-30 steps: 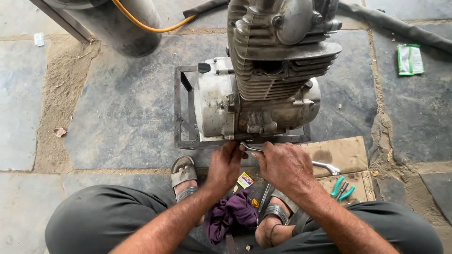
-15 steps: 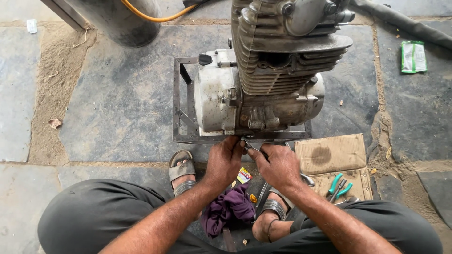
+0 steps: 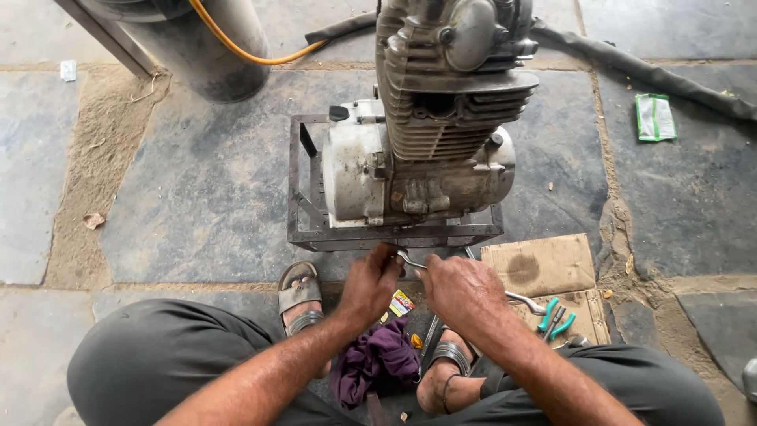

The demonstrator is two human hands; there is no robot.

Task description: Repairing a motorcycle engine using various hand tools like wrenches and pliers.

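A grey motorcycle engine [image 3: 426,150] stands upright in a dark metal frame stand [image 3: 303,221] on the stone floor. Both my hands meet just below the frame's near rail. My left hand [image 3: 371,285] pinches something small at the head of a metal spanner [image 3: 412,260]. My right hand [image 3: 461,292] is closed over the spanner's shaft, whose far end [image 3: 527,301] sticks out to the right. What my left fingers grip is hidden.
A purple rag [image 3: 377,359] lies between my sandalled feet [image 3: 300,296]. Cardboard pieces [image 3: 540,264] with teal-handled pliers [image 3: 553,317] lie to the right. A grey cylinder [image 3: 201,47] with an orange hose [image 3: 260,55] stands at the back left, a black hose [image 3: 646,71] and a green packet [image 3: 654,117] at the back right.
My view has tilted slightly, so the engine sits lower in the frame. Both hands stay together at the spanner below the frame, shifted only a little.
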